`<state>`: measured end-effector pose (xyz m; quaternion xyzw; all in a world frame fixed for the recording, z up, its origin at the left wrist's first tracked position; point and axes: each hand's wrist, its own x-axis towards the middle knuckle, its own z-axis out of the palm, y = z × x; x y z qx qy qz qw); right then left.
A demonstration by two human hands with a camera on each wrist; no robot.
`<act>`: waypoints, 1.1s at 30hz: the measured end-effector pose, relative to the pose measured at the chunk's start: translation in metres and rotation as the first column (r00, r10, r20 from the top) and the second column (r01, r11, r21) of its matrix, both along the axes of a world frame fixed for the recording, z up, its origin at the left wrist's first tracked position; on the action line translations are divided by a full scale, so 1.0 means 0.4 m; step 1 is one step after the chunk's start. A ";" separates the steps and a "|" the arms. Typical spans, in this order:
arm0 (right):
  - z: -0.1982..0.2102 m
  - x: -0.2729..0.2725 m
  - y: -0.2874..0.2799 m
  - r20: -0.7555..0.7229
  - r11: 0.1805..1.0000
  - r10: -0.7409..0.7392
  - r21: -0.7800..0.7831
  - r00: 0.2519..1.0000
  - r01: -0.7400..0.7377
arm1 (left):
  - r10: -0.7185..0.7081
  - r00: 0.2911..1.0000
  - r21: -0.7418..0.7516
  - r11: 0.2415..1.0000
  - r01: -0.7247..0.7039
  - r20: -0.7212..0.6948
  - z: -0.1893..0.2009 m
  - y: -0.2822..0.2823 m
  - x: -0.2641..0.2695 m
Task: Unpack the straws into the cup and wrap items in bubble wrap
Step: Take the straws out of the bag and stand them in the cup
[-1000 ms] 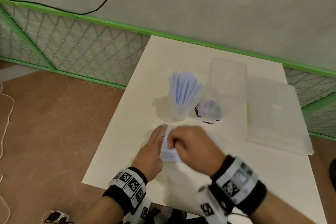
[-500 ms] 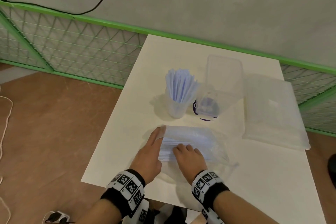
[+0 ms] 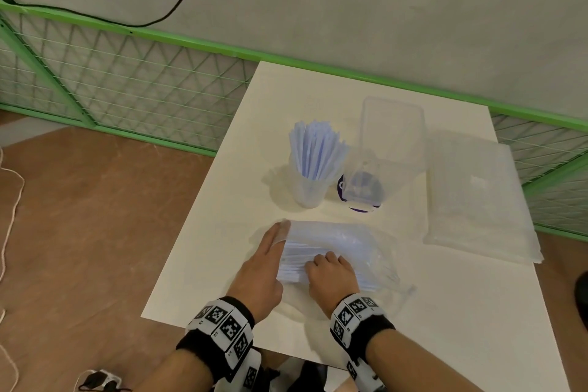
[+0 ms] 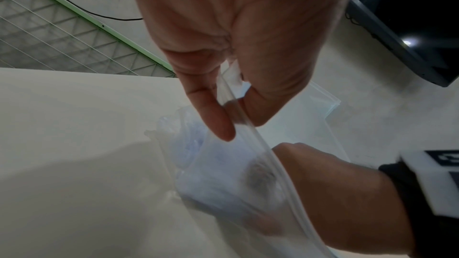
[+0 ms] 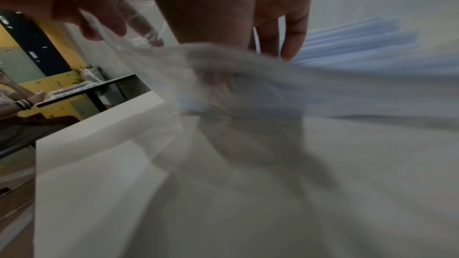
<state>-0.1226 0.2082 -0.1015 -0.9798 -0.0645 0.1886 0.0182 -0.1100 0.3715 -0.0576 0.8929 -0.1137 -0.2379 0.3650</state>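
A clear plastic cup (image 3: pixel 307 192) on the white table (image 3: pixel 197 264) holds several pale blue straws (image 3: pixel 316 153) upright. In front of it lies a clear zip bag (image 3: pixel 359 239) with more blue straws (image 5: pixel 360 42) inside. My left hand (image 3: pixel 264 267) pinches the bag's open zip edge (image 4: pixel 233 103) between thumb and finger and holds it up. My right hand (image 3: pixel 331 270) is inside the bag's mouth, its fingers (image 5: pixel 293 36) curled over a bundle of the straws. Blurred plastic hides the thumb.
A stack of bubble wrap sheets (image 3: pixel 477 200) lies at the table's right side. A clear lidless box (image 3: pixel 393 134) stands behind the cup, with a small bubble-wrapped purple item (image 3: pixel 362 192) beside it. A green mesh fence (image 3: pixel 127 89) runs behind and to the left.
My right hand dropped from above the bag into its mouth and onto the straws. The left hand kept hold of the bag's edge.
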 end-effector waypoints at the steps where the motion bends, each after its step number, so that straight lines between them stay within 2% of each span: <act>1: -0.004 -0.001 0.001 -0.010 1.000 -0.005 -0.003 1.000 0.005 | -0.001 1.000 -0.001 1.000 0.001 0.001 -0.001 0.000 0.000; 4: -0.031 -0.003 -0.004 -0.005 1.000 -0.003 -0.007 1.000 0.003 | -0.003 1.000 0.002 1.000 0.003 0.005 0.001 -0.002 0.001; 9: -0.017 0.006 -0.001 0.047 0.999 0.025 -0.030 0.999 -0.024 | -0.004 1.000 -0.008 1.000 0.004 0.007 -0.001 -0.003 0.001; 14: -0.026 0.021 -0.007 -0.057 0.995 0.067 -0.067 0.996 -0.071 | -0.001 1.000 -0.026 1.000 0.001 0.007 0.002 -0.003 0.004; 33: -0.022 0.038 -0.004 -0.070 0.996 0.075 -0.049 0.995 -0.079 | 0.002 1.000 -0.027 1.000 -0.001 0.018 0.001 -0.004 0.007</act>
